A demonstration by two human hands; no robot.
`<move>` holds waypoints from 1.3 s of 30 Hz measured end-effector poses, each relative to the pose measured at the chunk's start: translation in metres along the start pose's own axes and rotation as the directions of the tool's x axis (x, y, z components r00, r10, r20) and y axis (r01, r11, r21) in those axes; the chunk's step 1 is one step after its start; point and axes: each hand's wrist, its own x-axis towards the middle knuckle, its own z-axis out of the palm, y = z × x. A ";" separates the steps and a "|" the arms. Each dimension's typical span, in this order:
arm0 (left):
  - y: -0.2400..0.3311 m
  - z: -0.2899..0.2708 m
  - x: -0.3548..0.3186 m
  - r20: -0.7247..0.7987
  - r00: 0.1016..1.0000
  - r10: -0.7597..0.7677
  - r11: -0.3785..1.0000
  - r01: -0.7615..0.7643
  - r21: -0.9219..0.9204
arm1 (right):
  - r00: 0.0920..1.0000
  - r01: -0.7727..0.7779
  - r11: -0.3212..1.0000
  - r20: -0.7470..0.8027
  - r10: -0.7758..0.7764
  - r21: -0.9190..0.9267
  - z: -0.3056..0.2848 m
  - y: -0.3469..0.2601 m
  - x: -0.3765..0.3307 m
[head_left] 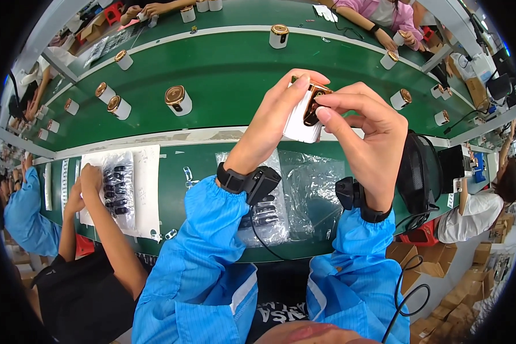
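Here, a person's left hand [275, 112] wraps a white-and-gold device [297, 123] above the white ledge [212, 135] of a green workbench, as the right hand [367, 117] pinches, thumb to forefinger, at its dark oval panel [310, 116], partly hiding it. The left wrist unit [263, 183] blocks part of a clear bag of black parts [265, 217]; a black mesh bag [417, 175] sits just beside the right wrist. Similar devices [178, 101] dot the green surface beyond.

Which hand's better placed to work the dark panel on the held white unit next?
Right hand, most likely: its fingers are at the dark panel, while the left hand is busy gripping the white unit.
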 end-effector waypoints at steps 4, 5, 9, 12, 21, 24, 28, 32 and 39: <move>0.000 -0.002 -0.001 0.017 1.000 -0.026 1.000 0.026 -0.018 | 1.000 0.002 1.000 -0.007 -0.002 -0.009 0.001 0.001 0.001; 0.000 -0.002 0.000 0.023 0.999 -0.032 0.999 0.032 -0.014 | 1.000 0.005 1.000 -0.014 -0.005 -0.012 0.001 0.001 0.001; -0.002 -0.001 0.001 0.017 1.000 0.004 0.993 -0.006 0.116 | 0.999 0.019 0.998 -0.036 -0.021 -0.057 0.000 0.003 0.002; -0.002 -0.001 0.001 0.030 1.000 -0.001 0.994 -0.003 0.110 | 0.997 0.042 0.998 -0.062 -0.045 -0.050 0.001 0.007 0.002; 0.002 0.000 -0.003 0.067 0.998 0.000 0.991 -0.009 0.136 | 1.000 0.012 0.988 0.014 -0.010 -0.153 -0.014 0.017 0.008; 0.004 -0.001 -0.003 0.064 0.997 -0.033 0.993 0.025 0.119 | 0.979 -0.074 0.997 0.193 0.071 0.010 -0.019 0.040 0.013; -0.004 -0.001 -0.002 0.021 0.999 -0.030 0.995 0.028 0.092 | 0.953 -0.160 0.979 0.277 0.121 0.122 -0.024 0.056 0.017; -0.013 -0.002 -0.001 0.027 0.992 0.120 0.949 -0.122 0.291 | 0.969 -0.189 0.967 0.194 0.154 0.173 -0.026 0.056 0.018; -0.014 -0.013 -0.001 0.116 0.946 0.303 0.792 -0.318 0.521 | 0.967 -0.195 0.976 0.183 0.175 0.094 -0.033 0.057 0.016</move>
